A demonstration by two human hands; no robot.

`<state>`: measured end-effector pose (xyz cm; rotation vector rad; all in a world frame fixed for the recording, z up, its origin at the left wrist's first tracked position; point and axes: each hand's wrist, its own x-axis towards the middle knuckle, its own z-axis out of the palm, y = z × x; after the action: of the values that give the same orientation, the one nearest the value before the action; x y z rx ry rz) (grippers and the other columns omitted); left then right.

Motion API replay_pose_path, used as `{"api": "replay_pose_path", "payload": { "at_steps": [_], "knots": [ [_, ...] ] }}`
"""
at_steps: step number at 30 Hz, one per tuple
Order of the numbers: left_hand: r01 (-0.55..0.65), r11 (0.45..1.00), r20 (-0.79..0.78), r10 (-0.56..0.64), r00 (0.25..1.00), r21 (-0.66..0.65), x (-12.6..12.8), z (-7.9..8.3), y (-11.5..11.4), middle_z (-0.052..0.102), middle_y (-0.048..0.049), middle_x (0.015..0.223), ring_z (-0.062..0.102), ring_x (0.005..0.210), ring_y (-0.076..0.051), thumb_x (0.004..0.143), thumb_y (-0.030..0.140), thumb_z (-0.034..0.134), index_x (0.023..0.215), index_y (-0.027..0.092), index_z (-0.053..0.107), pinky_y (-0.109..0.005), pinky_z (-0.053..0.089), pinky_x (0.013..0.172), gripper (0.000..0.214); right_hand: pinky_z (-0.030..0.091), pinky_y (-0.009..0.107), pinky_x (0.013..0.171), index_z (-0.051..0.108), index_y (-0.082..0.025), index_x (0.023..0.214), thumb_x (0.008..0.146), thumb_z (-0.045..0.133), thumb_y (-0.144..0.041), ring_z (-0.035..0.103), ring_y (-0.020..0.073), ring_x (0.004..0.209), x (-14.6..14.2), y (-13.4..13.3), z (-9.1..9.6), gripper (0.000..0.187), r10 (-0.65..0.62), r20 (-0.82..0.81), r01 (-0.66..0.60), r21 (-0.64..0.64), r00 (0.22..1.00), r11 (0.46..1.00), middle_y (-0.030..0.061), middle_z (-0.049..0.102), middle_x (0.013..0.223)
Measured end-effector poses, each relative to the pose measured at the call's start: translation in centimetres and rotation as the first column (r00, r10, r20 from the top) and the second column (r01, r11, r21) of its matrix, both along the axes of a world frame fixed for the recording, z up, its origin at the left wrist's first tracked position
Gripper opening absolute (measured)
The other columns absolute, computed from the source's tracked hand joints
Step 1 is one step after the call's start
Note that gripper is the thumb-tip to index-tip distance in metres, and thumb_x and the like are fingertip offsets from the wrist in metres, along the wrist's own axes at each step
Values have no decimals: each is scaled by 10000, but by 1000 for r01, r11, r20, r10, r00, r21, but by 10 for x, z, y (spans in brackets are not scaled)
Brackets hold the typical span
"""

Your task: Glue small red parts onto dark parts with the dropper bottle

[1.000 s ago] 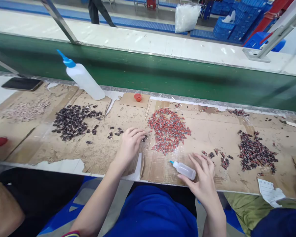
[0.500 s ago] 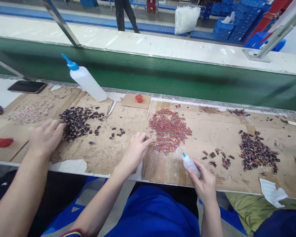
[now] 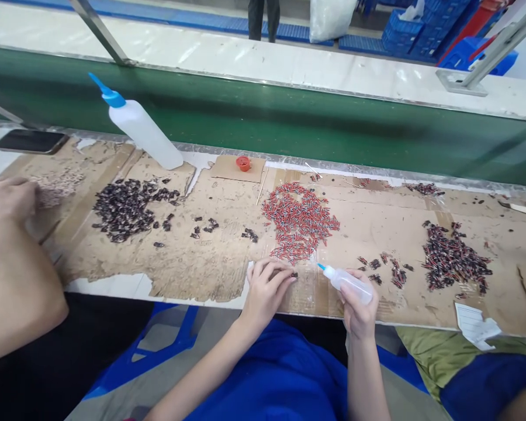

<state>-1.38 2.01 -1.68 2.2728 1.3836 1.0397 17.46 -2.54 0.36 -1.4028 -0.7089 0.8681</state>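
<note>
My left hand (image 3: 265, 289) is closed at the near edge of the bench, its fingertips pinching a small dark part (image 3: 294, 275). In my right hand (image 3: 360, 307) is a small translucent squeeze bottle (image 3: 349, 284), tilted so its blue tip points left toward that part, a short gap away. Just beyond my left hand spreads a pile of small red-and-silver parts (image 3: 296, 219). A few dark parts (image 3: 249, 235) lie left of this pile. To the right of the bottle are several loose dark-and-red pieces (image 3: 398, 273) and a larger heap of them (image 3: 453, 257).
Cardboard (image 3: 210, 263) covers the bench. A large white bottle (image 3: 146, 133) leans by a heap of black parts (image 3: 123, 210). A red cap (image 3: 243, 164) and a phone (image 3: 30, 141) lie along the back. At left is another person's arm (image 3: 13, 275); a paper scrap (image 3: 477, 324) hangs over the edge.
My left hand has moved right and nearer, now with a small dark part. The squeeze bottle has tipped further left. Several dark parts now lie left of the red pile. The neighbour's arm shifted left.
</note>
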Motion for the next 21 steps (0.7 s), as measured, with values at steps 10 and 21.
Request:
{"api": "replay_pose_path", "payload": {
  "at_steps": [10,21],
  "knots": [
    [83,994,137,-72,988,-76,-5,-6,5,755,-35,930,665,937,-203,892,225,606,1058,245,686,-365,477,822,185,513,286,525,725,-174,703,695,731,-407,650,190,569,-11,7,2,233,8,174,6,-81,985,997,53,730,657],
    [60,991,127,-45,991,-116,-4,-6,4,773,-12,901,681,923,-204,878,223,633,1040,247,692,-372,433,824,174,514,270,524,740,-167,693,719,736,-390,650,182,558,-15,12,-1,224,86,245,-56,-126,966,990,39,727,634]
  ]
}}
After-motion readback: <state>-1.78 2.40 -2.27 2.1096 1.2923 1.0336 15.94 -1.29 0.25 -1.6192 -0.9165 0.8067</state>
